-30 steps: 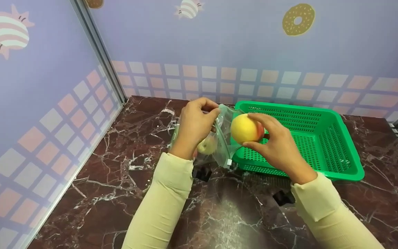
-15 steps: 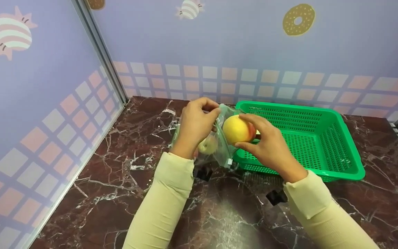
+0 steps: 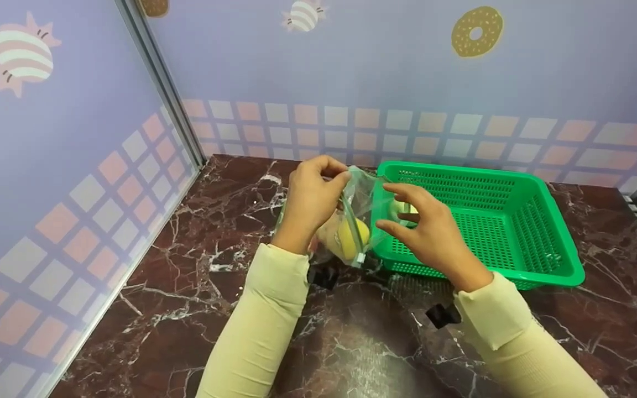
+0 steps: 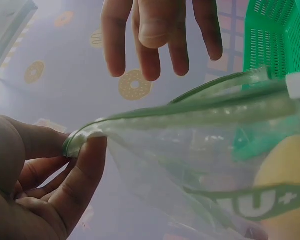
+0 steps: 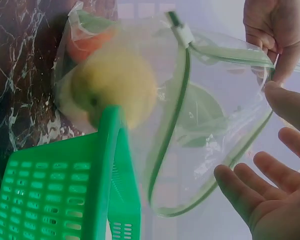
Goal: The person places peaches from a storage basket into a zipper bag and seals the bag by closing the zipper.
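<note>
A clear zip bag (image 3: 360,190) with a green seal and white slider leans beside the basket, its mouth open to the right. My left hand (image 3: 316,193) pinches the rim of that mouth between thumb and index finger, as the left wrist view shows. Inside the bag lies a yellow fruit (image 3: 353,237), probably a peach; a red-orange fruit (image 5: 90,44) lies deeper in it. My right hand (image 3: 429,226) is at the bag's mouth with spread, slightly bent fingers and nothing held. Whether its fingertips touch the bag rim, I cannot tell.
A green perforated basket (image 3: 551,221) stands just right of the bag. A pale yellow-green thing (image 3: 411,209) shows partly behind the right fingers. Patterned panels (image 3: 296,66) border the dark marbled table (image 3: 186,320) at the back and left.
The right hand carried the yellow fruit left to the bag's mouth and let it go; the fruit dropped into the bag. The left hand kept its pinch on the rim.
</note>
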The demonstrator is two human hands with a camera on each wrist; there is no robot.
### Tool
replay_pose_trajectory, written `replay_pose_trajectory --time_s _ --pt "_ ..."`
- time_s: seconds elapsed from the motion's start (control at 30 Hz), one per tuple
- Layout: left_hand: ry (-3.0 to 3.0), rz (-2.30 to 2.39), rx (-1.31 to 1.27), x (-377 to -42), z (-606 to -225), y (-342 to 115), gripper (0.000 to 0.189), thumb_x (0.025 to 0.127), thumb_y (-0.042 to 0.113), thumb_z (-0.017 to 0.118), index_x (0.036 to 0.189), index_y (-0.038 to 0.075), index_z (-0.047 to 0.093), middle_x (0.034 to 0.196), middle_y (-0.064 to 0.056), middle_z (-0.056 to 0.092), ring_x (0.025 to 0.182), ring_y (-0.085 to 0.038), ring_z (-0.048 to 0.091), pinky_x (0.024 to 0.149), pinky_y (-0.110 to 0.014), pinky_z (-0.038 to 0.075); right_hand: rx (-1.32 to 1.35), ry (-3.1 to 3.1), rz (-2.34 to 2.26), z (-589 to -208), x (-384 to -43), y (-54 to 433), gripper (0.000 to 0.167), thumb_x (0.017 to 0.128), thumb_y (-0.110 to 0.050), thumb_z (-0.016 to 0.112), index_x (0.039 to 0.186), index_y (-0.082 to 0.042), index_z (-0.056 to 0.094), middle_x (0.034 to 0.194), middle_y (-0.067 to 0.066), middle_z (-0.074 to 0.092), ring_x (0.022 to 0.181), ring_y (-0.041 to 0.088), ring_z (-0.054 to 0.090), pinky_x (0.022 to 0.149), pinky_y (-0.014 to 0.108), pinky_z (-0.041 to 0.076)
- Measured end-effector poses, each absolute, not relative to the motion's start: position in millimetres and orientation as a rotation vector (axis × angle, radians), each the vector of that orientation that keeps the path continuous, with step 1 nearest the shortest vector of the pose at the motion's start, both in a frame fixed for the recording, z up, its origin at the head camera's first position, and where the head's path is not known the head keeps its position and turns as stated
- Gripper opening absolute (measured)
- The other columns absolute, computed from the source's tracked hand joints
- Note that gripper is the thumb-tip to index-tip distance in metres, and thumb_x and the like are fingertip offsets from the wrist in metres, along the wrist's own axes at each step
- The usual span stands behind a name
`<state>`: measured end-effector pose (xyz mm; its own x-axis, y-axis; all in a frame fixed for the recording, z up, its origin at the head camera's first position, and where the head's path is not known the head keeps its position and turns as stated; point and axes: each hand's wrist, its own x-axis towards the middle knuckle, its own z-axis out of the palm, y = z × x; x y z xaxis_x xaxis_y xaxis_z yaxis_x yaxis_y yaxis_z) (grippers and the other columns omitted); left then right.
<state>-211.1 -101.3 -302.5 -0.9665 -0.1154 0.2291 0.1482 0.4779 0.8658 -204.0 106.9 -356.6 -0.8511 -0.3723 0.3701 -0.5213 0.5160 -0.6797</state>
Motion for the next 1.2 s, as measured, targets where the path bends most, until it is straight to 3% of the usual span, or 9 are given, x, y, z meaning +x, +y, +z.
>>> replay_pose_trajectory --time_s 0.23,0.73,1.2 --pt "-2.48 -1.434 -0.003 -211.3 -302.8 -101.8 0.006 0.091 0.021 0.067 0.091 0.016 0.071 0.087 0.001 0.07 0.069 -0.013 0.064 0.059 -0.026 0.052 0.73 -2.59 1.247 -358.1 -203.4 111.0 0.057 0.087 -0.03 0.071 0.14 -0.027 0.049 0.143 0.001 0.048 0.126 0.024 0.052 0.093 0.039 0.054" --pt "-2.446 -1.511 0.006 -211.9 -305.9 -102.7 0.006 0.091 0.019 0.067 0.092 0.014 0.071 0.088 -0.002 0.069 0.053 -0.016 0.063 0.052 -0.026 0.055 0.688 -2.542 1.232 -358.4 -206.3 123.6 0.055 0.089 -0.034 0.068 0.139 -0.021 0.051 0.141 0.002 0.05 0.125 0.024 0.053 0.092 0.039 0.055" --pt "-2.448 -1.462 -0.007 -213.7 -308.8 -103.4 0.006 0.09 0.019 0.069 0.092 0.014 0.072 0.088 -0.001 0.071 0.06 -0.013 0.063 0.056 -0.026 0.054 0.61 -2.55 1.224 -354.7 -216.0 137.4 0.054 0.089 -0.034 0.068 0.139 -0.028 0.05 0.14 0.001 0.051 0.125 0.022 0.054 0.091 0.039 0.055"
